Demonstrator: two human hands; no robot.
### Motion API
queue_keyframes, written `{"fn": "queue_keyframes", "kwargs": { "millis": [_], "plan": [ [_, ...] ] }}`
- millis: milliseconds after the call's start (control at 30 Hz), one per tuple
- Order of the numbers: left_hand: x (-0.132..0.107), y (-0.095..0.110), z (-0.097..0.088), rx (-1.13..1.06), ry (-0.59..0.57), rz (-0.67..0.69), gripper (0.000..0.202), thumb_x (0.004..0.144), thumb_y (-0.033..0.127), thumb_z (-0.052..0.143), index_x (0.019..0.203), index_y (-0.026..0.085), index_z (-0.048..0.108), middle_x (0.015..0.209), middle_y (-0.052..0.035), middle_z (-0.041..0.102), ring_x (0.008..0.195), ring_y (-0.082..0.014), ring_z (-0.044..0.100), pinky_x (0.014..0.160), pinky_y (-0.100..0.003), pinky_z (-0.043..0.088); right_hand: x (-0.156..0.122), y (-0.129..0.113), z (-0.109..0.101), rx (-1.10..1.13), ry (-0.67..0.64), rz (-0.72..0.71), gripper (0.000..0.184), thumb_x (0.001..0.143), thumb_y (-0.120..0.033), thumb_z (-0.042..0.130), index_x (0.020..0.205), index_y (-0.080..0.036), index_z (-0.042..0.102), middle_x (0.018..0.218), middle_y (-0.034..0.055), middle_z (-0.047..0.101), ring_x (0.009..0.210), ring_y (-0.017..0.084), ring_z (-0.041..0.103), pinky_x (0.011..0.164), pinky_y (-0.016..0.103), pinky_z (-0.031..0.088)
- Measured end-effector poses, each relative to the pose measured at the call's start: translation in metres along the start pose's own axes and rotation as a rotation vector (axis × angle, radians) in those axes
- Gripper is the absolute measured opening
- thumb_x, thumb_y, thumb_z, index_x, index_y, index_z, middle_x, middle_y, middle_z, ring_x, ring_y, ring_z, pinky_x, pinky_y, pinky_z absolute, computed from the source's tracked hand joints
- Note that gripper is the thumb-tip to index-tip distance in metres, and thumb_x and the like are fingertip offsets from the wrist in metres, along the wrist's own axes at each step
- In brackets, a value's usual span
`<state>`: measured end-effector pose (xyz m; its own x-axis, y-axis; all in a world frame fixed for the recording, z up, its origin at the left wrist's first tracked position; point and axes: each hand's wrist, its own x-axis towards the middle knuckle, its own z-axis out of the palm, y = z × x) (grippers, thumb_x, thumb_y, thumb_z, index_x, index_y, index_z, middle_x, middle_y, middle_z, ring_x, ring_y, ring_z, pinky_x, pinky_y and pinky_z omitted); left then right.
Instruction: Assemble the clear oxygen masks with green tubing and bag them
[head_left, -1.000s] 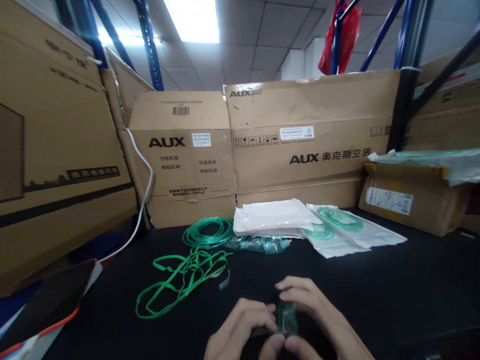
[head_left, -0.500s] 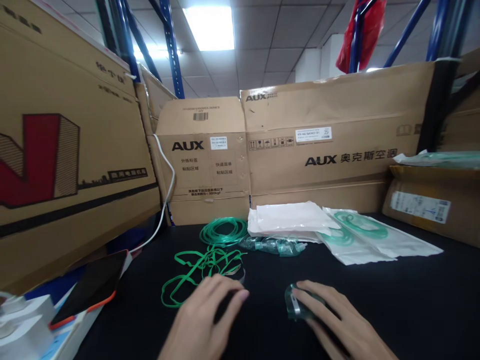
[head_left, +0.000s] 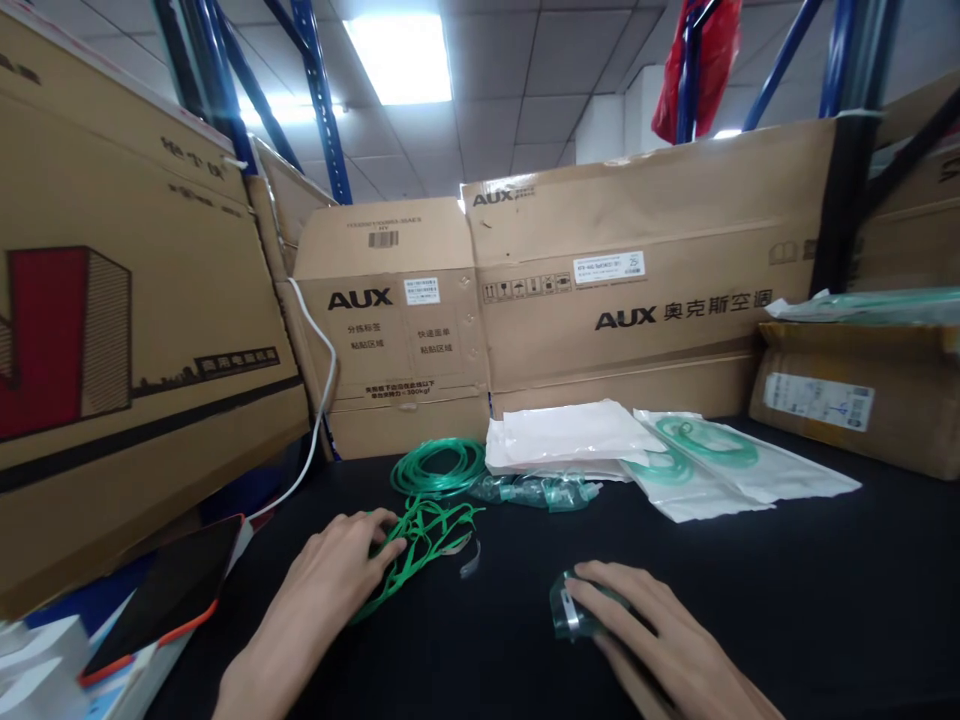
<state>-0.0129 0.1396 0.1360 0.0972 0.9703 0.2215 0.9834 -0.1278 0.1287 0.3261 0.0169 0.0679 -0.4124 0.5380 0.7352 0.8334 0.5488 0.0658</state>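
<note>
My left hand (head_left: 330,575) lies over a tangle of green elastic straps (head_left: 435,525) on the black table, its fingers curling around the strands. My right hand (head_left: 645,625) rests on a small clear green plastic mask piece (head_left: 566,608), with the fingers laid over it. Behind the straps sits a coil of green tubing (head_left: 439,467). Beside the coil are clear green connector parts (head_left: 536,490).
White sealed pouches (head_left: 705,460) and a stack of white bags (head_left: 566,437) lie toward the back. AUX cardboard boxes (head_left: 622,290) wall the rear and left. A phone in an orange case (head_left: 165,590) sits at the left edge, and a white cable (head_left: 315,410) hangs behind it.
My hands have separated. The left one moved out to the left onto the green straps, while the right one set the mask piece down on the table and stays on it.
</note>
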Motion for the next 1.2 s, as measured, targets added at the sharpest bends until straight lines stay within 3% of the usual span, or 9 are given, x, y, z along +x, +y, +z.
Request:
{"fn": "queue_keyframes", "kwargs": {
  "millis": [167, 367, 467, 733, 933, 1033, 1200],
  "plan": [
    [0.001, -0.006, -0.001, -0.013, 0.026, 0.015, 0.029, 0.091, 0.025, 0.056, 0.115, 0.028, 0.072, 0.094, -0.0008, 0.08, 0.085, -0.0237, 0.073, 0.068, -0.03, 0.044, -0.003, 0.0, 0.002, -0.005, -0.029, 0.009, 0.041, 0.103, -0.016, 0.044, 0.141, -0.024, 0.055, 0.129, 0.0094, 0.073, 0.113, 0.025, 0.075, 0.09, 0.037, 0.066],
    [0.0, 0.005, -0.037, -0.027, 0.235, -0.006, 0.038, 0.099, 0.037, 0.04, 0.121, 0.023, 0.068, 0.101, -0.008, 0.078, 0.094, -0.029, 0.072, 0.071, -0.031, 0.045, 0.002, -0.003, -0.001, 0.019, -0.028, 0.019, 0.043, 0.101, -0.012, 0.041, 0.141, -0.023, 0.055, 0.128, 0.011, 0.074, 0.111, 0.027, 0.075, 0.087, 0.041, 0.067],
    [0.007, 0.012, -0.047, -0.039, 0.267, -0.02, 0.04, 0.096, 0.042, 0.043, 0.121, 0.024, 0.069, 0.097, -0.0075, 0.078, 0.091, -0.0295, 0.072, 0.071, -0.03, 0.046, 0.002, -0.003, -0.002, 0.029, -0.033, 0.024, 0.045, 0.101, -0.012, 0.042, 0.143, -0.023, 0.053, 0.129, 0.0113, 0.073, 0.113, 0.029, 0.074, 0.088, 0.046, 0.066],
    [0.022, 0.009, -0.013, -0.05, 0.129, 0.083, 0.037, 0.095, 0.045, 0.051, 0.116, 0.025, 0.074, 0.106, -0.0064, 0.079, 0.101, -0.0295, 0.071, 0.078, -0.03, 0.048, -0.002, -0.004, -0.001, 0.076, -0.088, 0.052, 0.052, 0.097, -0.007, 0.043, 0.146, -0.025, 0.05, 0.136, 0.0102, 0.069, 0.12, 0.027, 0.07, 0.095, 0.045, 0.063],
    [0.023, 0.011, -0.001, -0.025, 0.073, 0.139, 0.029, 0.094, 0.035, 0.052, 0.11, 0.026, 0.075, 0.1, -0.0049, 0.08, 0.091, -0.0265, 0.073, 0.074, -0.029, 0.048, -0.003, -0.004, -0.002, 0.096, -0.097, 0.078, 0.052, 0.098, -0.007, 0.044, 0.146, -0.026, 0.052, 0.137, 0.0094, 0.068, 0.122, 0.026, 0.069, 0.099, 0.042, 0.062],
    [0.021, 0.017, -0.01, -0.01, 0.16, 0.159, 0.032, 0.097, 0.031, 0.047, 0.116, 0.024, 0.072, 0.1, -0.0076, 0.078, 0.093, -0.0288, 0.072, 0.076, -0.032, 0.049, -0.004, -0.005, -0.003, 0.116, -0.11, 0.106, 0.052, 0.098, -0.007, 0.045, 0.146, -0.027, 0.052, 0.14, 0.0083, 0.067, 0.126, 0.025, 0.067, 0.102, 0.041, 0.059],
    [0.006, 0.039, -0.043, -0.018, 0.442, 0.145, 0.04, 0.102, 0.037, 0.042, 0.132, 0.021, 0.063, 0.12, -0.0112, 0.074, 0.106, -0.0338, 0.069, 0.091, -0.039, 0.05, -0.006, -0.002, -0.003, 0.126, -0.148, 0.08, 0.058, 0.098, -0.008, 0.048, 0.152, -0.028, 0.046, 0.146, 0.0084, 0.062, 0.13, 0.027, 0.063, 0.103, 0.042, 0.058]
  ]
}}
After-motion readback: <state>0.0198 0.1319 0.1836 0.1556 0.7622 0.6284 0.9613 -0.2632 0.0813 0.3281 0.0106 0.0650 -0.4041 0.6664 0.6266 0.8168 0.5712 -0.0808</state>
